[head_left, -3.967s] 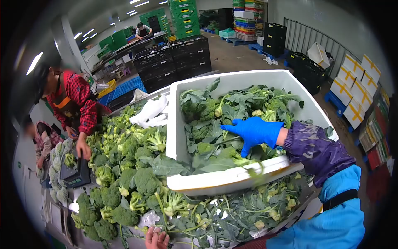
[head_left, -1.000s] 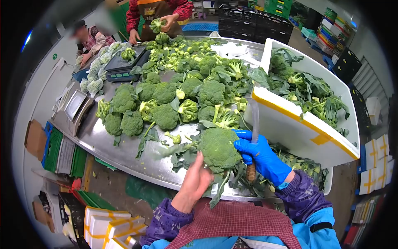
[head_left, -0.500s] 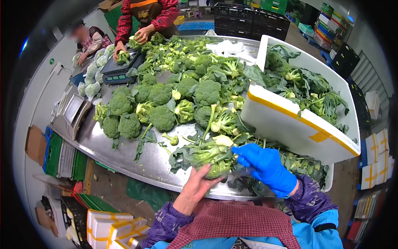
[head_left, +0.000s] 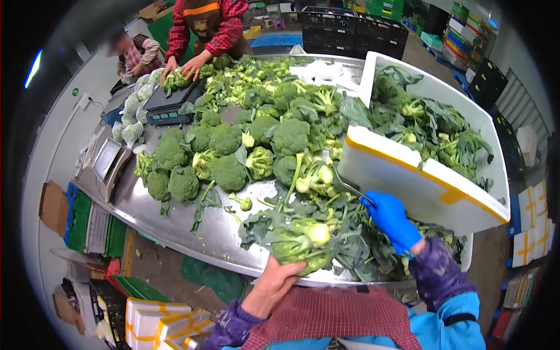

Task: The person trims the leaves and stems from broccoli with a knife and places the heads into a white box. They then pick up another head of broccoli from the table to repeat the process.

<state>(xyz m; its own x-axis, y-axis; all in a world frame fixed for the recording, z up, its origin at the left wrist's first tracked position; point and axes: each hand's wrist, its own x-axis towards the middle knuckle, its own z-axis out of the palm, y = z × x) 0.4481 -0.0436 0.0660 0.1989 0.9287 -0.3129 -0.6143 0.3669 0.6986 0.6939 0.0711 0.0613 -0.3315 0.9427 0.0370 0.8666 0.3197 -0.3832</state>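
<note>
My bare left hand (head_left: 272,288) is closed around a head of broccoli (head_left: 296,244), tilted so its pale cut stem faces up and right. The head is just above the table's near edge. Farther right, my right hand (head_left: 392,220), in a blue glove, grips a knife (head_left: 353,189); its thin blade points up and left, apart from the held broccoli. Loose leaves (head_left: 357,244) lie beneath the gloved hand. Upright broccoli heads (head_left: 228,173) and others with stems showing crowd the steel table beyond my hands.
A white foam box (head_left: 429,175) of broccoli and leaves stands on the right, close to my gloved hand. At the far left are a scale (head_left: 169,105) and net-wrapped produce (head_left: 133,114). Across the table a co-worker's hands (head_left: 189,69) hold broccoli at the scale; another person is behind.
My right hand and the knife have moved right, away from the held broccoli. The broccoli has tilted, its cut stem now turned toward me. The co-worker's hands have come together on broccoli.
</note>
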